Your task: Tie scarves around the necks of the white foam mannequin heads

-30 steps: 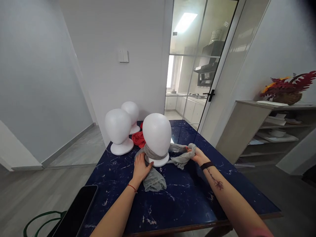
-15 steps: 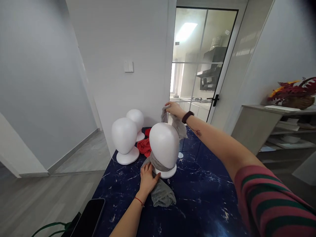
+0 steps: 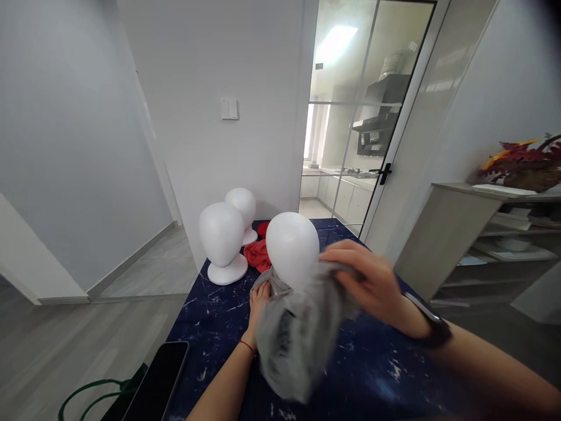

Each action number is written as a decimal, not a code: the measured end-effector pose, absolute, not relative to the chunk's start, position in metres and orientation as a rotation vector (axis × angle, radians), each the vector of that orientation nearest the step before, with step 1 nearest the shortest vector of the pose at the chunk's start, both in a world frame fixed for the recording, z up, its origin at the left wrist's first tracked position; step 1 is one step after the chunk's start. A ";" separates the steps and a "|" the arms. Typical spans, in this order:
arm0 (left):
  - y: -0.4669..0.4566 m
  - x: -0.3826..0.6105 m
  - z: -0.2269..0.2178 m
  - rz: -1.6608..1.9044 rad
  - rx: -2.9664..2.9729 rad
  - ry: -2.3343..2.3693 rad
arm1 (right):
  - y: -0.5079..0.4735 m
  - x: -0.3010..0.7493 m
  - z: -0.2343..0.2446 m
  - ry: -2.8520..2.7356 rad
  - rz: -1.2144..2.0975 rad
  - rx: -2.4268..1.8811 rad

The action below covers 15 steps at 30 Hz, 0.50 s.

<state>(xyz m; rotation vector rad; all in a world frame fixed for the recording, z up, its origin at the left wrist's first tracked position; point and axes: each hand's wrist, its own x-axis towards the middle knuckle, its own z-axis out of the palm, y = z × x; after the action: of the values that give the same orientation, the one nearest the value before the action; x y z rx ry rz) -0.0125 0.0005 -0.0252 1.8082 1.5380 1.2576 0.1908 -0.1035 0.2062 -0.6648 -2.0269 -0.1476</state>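
Note:
A white foam mannequin head stands on the table with a grey scarf around its neck. My right hand is closed on one end of the scarf, at the right of the head. From it the cloth hangs in front of the neck and base, blurred by motion. At the left of the neck, my left hand holds the scarf down, its fingers over the folds. The hanging cloth hides part of this hand and the head's base.
Two more white mannequin heads, a nearer one and a farther one, stand to the left. Red cloth lies behind the middle head. A phone rests on the dark blue marbled table near its left edge.
My right hand has come from behind the head around its right side toward me, bringing the scarf's end across the front. My left hand stays at the neck.

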 end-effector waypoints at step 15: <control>0.007 -0.015 -0.035 0.872 2.227 1.655 | -0.081 0.279 -0.017 -1.782 0.146 -1.843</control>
<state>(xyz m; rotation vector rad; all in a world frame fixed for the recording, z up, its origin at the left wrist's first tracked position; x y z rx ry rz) -0.0148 0.0070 -0.0345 2.2271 1.6551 0.8719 0.2793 -0.0805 -0.0168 -1.8429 -1.7818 0.1464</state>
